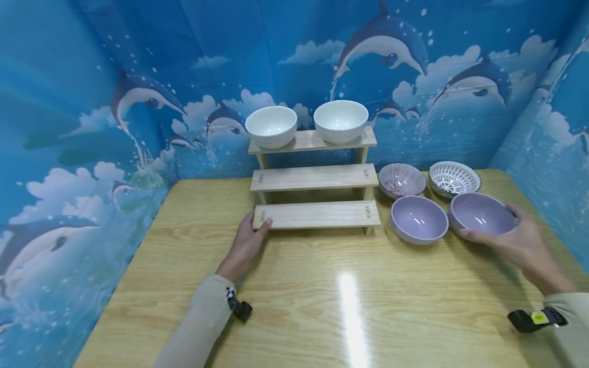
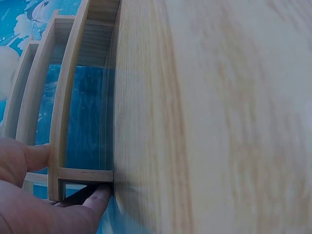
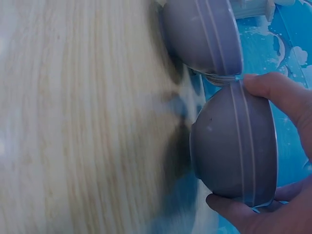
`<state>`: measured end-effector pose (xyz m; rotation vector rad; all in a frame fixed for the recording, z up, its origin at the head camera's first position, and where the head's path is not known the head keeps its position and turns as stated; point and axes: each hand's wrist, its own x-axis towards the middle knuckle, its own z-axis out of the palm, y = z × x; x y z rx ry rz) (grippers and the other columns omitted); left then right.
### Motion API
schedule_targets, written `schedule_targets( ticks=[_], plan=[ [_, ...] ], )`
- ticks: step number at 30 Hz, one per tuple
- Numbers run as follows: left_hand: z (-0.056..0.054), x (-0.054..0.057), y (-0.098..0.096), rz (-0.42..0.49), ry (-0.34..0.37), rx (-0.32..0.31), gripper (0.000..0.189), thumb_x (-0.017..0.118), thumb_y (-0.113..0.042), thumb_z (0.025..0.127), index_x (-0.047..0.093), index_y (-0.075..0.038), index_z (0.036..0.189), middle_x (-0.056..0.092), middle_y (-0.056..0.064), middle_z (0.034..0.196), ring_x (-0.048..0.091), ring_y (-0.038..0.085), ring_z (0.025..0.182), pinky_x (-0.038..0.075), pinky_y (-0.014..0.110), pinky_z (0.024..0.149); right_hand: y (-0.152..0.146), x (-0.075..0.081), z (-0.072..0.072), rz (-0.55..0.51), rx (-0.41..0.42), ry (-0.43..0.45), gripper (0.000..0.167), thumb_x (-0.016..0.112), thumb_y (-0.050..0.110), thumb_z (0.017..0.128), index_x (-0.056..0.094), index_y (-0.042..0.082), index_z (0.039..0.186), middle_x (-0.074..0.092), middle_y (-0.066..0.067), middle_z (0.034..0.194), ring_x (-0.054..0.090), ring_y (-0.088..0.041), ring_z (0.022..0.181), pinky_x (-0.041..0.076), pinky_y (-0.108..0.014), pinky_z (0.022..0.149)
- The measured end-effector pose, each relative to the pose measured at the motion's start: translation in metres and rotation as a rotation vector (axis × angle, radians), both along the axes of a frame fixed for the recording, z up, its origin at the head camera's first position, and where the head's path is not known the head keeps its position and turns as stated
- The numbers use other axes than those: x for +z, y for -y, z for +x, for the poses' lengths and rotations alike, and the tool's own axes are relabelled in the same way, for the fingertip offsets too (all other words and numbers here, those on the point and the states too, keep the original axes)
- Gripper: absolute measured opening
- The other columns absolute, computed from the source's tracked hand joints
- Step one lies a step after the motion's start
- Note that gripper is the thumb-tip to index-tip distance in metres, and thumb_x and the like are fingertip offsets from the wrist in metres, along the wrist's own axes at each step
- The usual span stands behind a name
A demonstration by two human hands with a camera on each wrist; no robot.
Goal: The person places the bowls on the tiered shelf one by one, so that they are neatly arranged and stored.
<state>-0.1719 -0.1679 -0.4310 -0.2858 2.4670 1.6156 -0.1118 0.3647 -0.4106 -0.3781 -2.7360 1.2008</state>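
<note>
From a distance, I am gripping the wooden stand at the left end of its near, lowest step with the left hand, presumably steadying it. With the right hand, I am gripping the right lavender bowl, right of the stand, thumb and fingers spanning it, apparently for balance. The left lavender bowl is sitting just beside it.

Purple bowls: two, at the right hand. Patterned bowls: two, beyond it. White bowls: two, beyond the left hand. Wooden stand: one, at left hand.
</note>
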Motion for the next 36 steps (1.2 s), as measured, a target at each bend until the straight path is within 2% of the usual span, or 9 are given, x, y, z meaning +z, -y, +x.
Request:
schedule_targets(
  ticks=[3, 9, 14, 21, 31, 36],
  plan=[
    [0.0, 0.001, 0.0, -0.002, 0.002, 0.002, 0.074, 0.053, -0.04, 0.106, 0.016, -0.01, 0.162, 0.021, 0.013, 0.166, 0.023, 0.031, 0.152, 0.02, 0.048, 0.124, 0.0, 0.003, 0.003, -0.016, -0.004, -0.031, 0.118, 0.091, 0.027, 0.076, 0.013, -0.012, 0.156, 0.033, -0.048, 0.142, 0.043, -0.052, 0.116, 0.034, -0.008, 0.064],
    [0.001, 0.002, -0.001, -0.004, 0.003, -0.002, 0.073, 0.052, -0.04, 0.106, 0.016, -0.01, 0.162, 0.022, 0.013, 0.166, 0.023, 0.031, 0.152, 0.02, 0.048, 0.124, 0.001, 0.013, 0.007, -0.013, -0.011, -0.006, 0.119, 0.089, 0.029, 0.079, 0.008, -0.008, 0.158, 0.028, -0.047, 0.147, 0.041, -0.057, 0.119, 0.035, -0.011, 0.063],
    [0.001, 0.002, -0.001, 0.008, 0.008, 0.002, 0.073, 0.053, -0.039, 0.106, 0.016, -0.012, 0.163, 0.022, 0.012, 0.166, 0.023, 0.03, 0.152, 0.02, 0.048, 0.124, 0.005, 0.021, 0.011, -0.017, -0.011, -0.035, 0.117, 0.09, 0.027, 0.079, 0.012, -0.007, 0.158, 0.031, -0.047, 0.144, 0.041, -0.055, 0.115, 0.036, -0.006, 0.057],
    [0.001, 0.003, -0.002, 0.002, 0.005, 0.002, 0.072, 0.052, -0.038, 0.106, 0.016, -0.011, 0.163, 0.022, 0.013, 0.166, 0.022, 0.03, 0.152, 0.019, 0.048, 0.124, 0.011, 0.036, 0.018, 0.005, -0.005, -0.04, 0.122, 0.09, 0.027, 0.078, 0.005, -0.003, 0.16, 0.024, -0.048, 0.148, 0.04, -0.06, 0.116, 0.035, -0.006, 0.055],
    [0.001, 0.001, -0.001, 0.004, 0.006, -0.002, 0.073, 0.052, -0.039, 0.106, 0.016, -0.012, 0.163, 0.022, 0.012, 0.167, 0.022, 0.03, 0.152, 0.019, 0.048, 0.124, 0.029, 0.054, 0.015, 0.012, -0.007, -0.028, 0.123, 0.09, 0.033, 0.078, 0.005, 0.005, 0.162, 0.025, -0.045, 0.15, 0.037, -0.059, 0.121, 0.037, -0.01, 0.056],
    [0.001, 0.001, -0.001, 0.007, 0.001, -0.003, 0.073, 0.053, -0.039, 0.106, 0.017, -0.012, 0.163, 0.022, 0.012, 0.166, 0.023, 0.03, 0.152, 0.02, 0.048, 0.124, 0.042, 0.065, 0.011, 0.001, 0.041, -0.045, 0.122, 0.091, 0.035, 0.076, 0.01, 0.009, 0.163, 0.026, -0.04, 0.154, 0.038, -0.055, 0.122, 0.039, -0.008, 0.055]
  ],
)
